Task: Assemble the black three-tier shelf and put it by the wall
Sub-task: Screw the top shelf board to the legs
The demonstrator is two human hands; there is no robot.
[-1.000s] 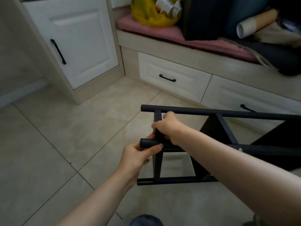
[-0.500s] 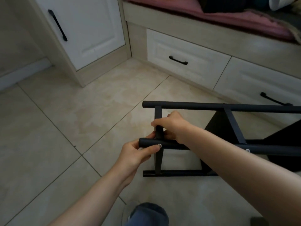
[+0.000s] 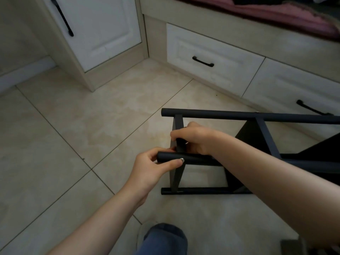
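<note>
- Since half a second ago my view tips further down. The drawer fronts (image 3: 230,74) ride higher in frame and more of the blue-denim knee (image 3: 161,238) shows at the bottom edge. Both hands keep the same holds.
- Left hand (image 3: 150,168): gripping. Its fingers curl over the free end of the middle tube (image 3: 198,159), with the thumb laid along the near side at the very tip.
- Right hand (image 3: 195,139): gripping. It is closed round the flat crossbar (image 3: 178,123) just above where that bar meets the middle tube. The knuckles face me, so I cannot see the fingertips. The two hands are almost touching.
- Black shelf frame (image 3: 239,115): lying on its side on the tiled floor (image 3: 73,144), in front of my knee. Top tube (image 3: 294,119), middle tube and bottom tube (image 3: 202,191) run rightwards. The middle one sits nearest to me. Dark panels (image 3: 248,133) show between the tubes further right.
- Edges: the three tube ends line up at the left, one above another in frame. At the right, the top tube passes just in front of a drawer handle (image 3: 312,107).
- Room: bare tile runs left from the tube ends to the base of the cabinet door (image 3: 103,24), and forward to the drawer fronts.
</note>
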